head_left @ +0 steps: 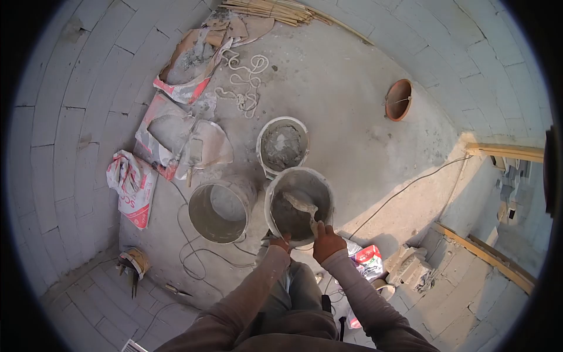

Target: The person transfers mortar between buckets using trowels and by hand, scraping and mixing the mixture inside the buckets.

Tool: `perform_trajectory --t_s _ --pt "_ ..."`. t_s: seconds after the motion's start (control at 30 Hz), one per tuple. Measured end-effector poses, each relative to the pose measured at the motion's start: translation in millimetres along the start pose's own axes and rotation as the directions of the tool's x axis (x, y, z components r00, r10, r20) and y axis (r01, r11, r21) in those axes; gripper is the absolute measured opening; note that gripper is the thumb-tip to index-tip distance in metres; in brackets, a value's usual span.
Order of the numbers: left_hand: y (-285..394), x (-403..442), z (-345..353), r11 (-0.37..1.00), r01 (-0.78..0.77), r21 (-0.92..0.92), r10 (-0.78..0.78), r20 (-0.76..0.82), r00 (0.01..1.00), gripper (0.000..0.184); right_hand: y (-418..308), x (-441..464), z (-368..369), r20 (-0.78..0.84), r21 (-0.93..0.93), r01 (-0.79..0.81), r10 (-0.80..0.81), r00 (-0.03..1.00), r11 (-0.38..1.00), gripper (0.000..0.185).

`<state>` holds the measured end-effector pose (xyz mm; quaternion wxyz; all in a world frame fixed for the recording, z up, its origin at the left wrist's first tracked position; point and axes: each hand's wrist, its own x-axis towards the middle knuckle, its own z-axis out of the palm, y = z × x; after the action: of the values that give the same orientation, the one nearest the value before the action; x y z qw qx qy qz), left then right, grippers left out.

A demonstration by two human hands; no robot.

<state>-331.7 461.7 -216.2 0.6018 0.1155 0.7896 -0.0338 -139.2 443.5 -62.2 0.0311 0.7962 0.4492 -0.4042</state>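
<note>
My right hand (328, 243) is closed round the handle of a mortar-caked trowel (301, 203). The trowel's blade is inside a bucket (329, 186) with wet grey mortar (288, 222) at the bottom. At the near left side of this bucket, my left hand (280, 241) grips the rim. Just beyond stands a second bucket (259, 141), also with grey mortar in it. To the left a larger bucket (195, 199) leans on its side, its mouth facing me.
Torn cement bags (170, 126) and a tangled rope (253, 82) lie along the left wall. A cable (196, 258) loops over the floor. Farther right is an orange bucket (399, 100). Block rubble (407, 267) sits at lower right, and bamboo strips (270, 9) lie at the back.
</note>
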Motion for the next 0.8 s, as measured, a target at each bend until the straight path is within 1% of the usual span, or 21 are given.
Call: perform_trajectory --t_s 0.03,0.07,0.1,0.17,0.2,0.27,0.3,0.33,0.37,0.4,0.43,0.47,0.5,0.53,0.57,0.63,0.67,0.7,0.77,0.8 --pt "-5 42 11 0.981 -0.166 0.101 0.169 -0.017 0.985 0.029 0 16 -4 -0.009 -0.02 0.033 -0.033 0.999 0.999 0.06" --pt "4 81 20 0.984 -0.159 0.084 0.16 -0.013 0.987 0.029 0 36 -11 0.042 -0.053 0.036 -0.034 0.999 0.998 0.059" --pt "7 117 27 0.84 -0.404 0.363 0.405 0.075 0.911 0.031 1 60 -19 0.061 -0.079 0.046 -0.041 0.997 0.996 0.059" --pt "10 103 31 0.595 -0.558 0.579 0.551 0.212 0.807 0.033 0 90 -25 0.083 -0.098 0.109 -0.101 0.991 0.989 0.059" --pt "61 69 41 0.788 -0.424 0.446 0.442 0.07 0.894 0.034 -3 109 -28 0.12 -0.109 0.111 -0.098 0.988 0.988 0.058" --pt "85 70 53 0.937 -0.242 0.253 0.264 -0.056 0.963 0.034 -5 140 -35 0.168 -0.146 0.17 -0.145 0.975 0.975 0.056" --pt "68 108 61 0.806 -0.359 0.47 0.428 -0.045 0.903 0.033 -4 151 -37 0.204 -0.169 0.211 -0.176 0.963 0.963 0.054" --pt "75 106 66 0.726 -0.399 0.561 0.496 -0.024 0.868 0.032 0 161 -38 0.227 -0.183 0.222 -0.178 0.957 0.958 0.054" --pt "83 103 71 0.634 -0.427 0.645 0.56 -0.003 0.828 0.031 3 174 -40 0.245 -0.179 0.326 -0.279 0.928 0.928 0.053" --pt "91 100 75 0.842 -0.312 0.44 0.383 -0.08 0.92 0.033 6 187 -42 0.261 -0.168 0.427 -0.378 0.888 0.888 0.051" --pt "99 99 80 0.968 -0.157 0.198 0.18 -0.107 0.978 0.034 5 198 -48 0.278 -0.171 0.441 -0.386 0.88 0.881 0.051" --pt "99 101 86 0.998 0.015 -0.069 -0.023 -0.121 0.992 0.038 4 209 -54 0.38 -0.206 0.471 -0.374 0.846 0.858 0.05" --pt "100 101 87 0.996 0.029 -0.085 -0.04 -0.131 0.991 0.038 4 221 -58 0.477 -0.235 0.504 -0.353 0.805 0.831 0.049" --pt "93 115 87 0.99 -0.038 0.135 0.059 -0.157 0.986 0.037 9 232 -59 0.493 -0.227 0.568 -0.41 0.768 0.791 0.049" --pt "88 123 88 0.933 -0.086 0.35 0.151 -0.163 0.975 0.036 5 250 -67 0.512 -0.221 0.584 -0.417 0.751 0.781 0.049" --pt "61 112 97 0.832 -0.057 0.552 0.171 -0.158 0.972 0.035 0 266 -82 0.639 -0.172 0.655 -0.423 0.642 0.735 0.051" --pt "69 96 100 0.868 0.052 0.494 0.04 -0.174 0.984 0.037 -9 279 -96 0.707 -0.146 0.653 -0.384 0.594 0.743 0.054" --pt "99 97 103 0.895 0.133 0.426 -0.057 -0.185 0.981 0.04 -6 294 -96 0.713 -0.138 0.661 -0.389 0.583 0.738 0.054" --pt "118 104 111 0.905 0.23 0.358 -0.173 -0.185 0.967 0.043 -7 313 -105 0.734 -0.059 0.697 -0.442 0.515 0.714 0.056" --pt "125 107 109 0.898 0.132 0.421 -0.094 -0.11 0.99 0.05 -4 323 -109 0.722 -0.043 0.731 -0.485 0.494 0.681 0.04"
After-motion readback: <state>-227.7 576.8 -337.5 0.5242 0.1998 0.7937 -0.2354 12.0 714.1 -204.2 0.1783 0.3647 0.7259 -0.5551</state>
